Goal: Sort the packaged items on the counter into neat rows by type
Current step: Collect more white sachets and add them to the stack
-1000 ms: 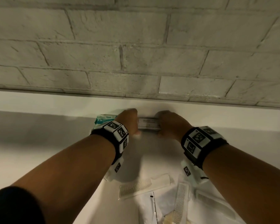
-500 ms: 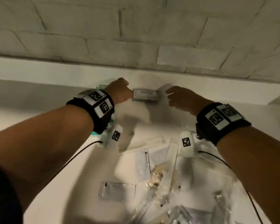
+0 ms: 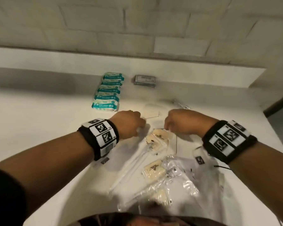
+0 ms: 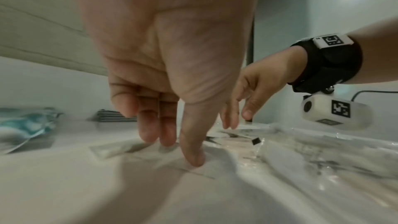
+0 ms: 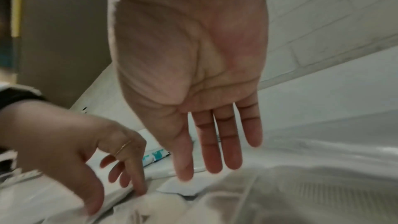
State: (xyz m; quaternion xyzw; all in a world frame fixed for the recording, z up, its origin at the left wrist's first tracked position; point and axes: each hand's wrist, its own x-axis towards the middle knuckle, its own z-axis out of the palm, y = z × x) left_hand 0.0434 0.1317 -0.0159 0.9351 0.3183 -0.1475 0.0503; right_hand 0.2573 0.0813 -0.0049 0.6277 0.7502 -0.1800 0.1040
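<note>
Against the back wall lie a row of teal-and-white packets and a stack of flat grey boxes. Nearer me is a loose pile of clear-wrapped items: cream pieces in packets and long wrapped combs. My left hand hovers at the pile's far left edge, fingers loosely hanging. In the left wrist view its thumb touches a flat clear packet. My right hand is spread with straight fingers just above the pile and holds nothing.
The white counter runs left with bare surface. A raised ledge and a brick wall close the back. The counter ends at the right by a dark gap. A small clear packet lies apart near the back right.
Both hands have let go of the grey box at the back wall and drawn back toward me to the pile. The box now lies on the stack beside the teal packets.
</note>
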